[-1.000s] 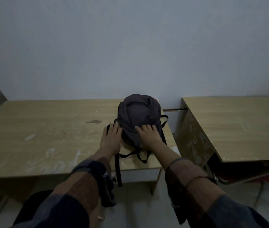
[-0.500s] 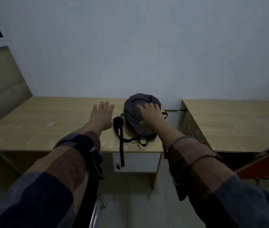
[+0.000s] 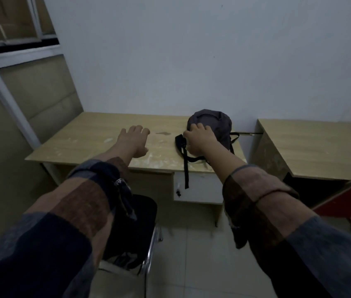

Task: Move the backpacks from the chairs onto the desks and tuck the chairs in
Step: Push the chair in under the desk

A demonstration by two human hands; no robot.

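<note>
Both your arms reach forward from the bottom of the frame, sleeves in dark plaid rolled partway up the forearms. Your left hand (image 3: 134, 141) hovers palm down over the wooden surface (image 3: 97, 134) at centre frame, its fingers (image 3: 137, 129) spread flat and holding nothing. Whether the palm touches the wood cannot be told. Your right hand (image 3: 199, 140) lies on the near left side of the dark grey backpack (image 3: 212, 123), fingers curled over the fabric; whether they grip it or only rest there cannot be told. The backpack sits on the far right corner of this surface, against the pale wall (image 3: 191, 50). One black strap (image 3: 185, 168) hangs over the front edge, in front of a white drawer (image 3: 200, 190). Below your left forearm, at lower centre, a black chair (image 3: 140, 220) with a chrome frame stands pulled out from the surface. A second wooden surface (image 3: 320, 147) stands to the right, with a red chair (image 3: 346, 201) showing beneath its edge.
</note>
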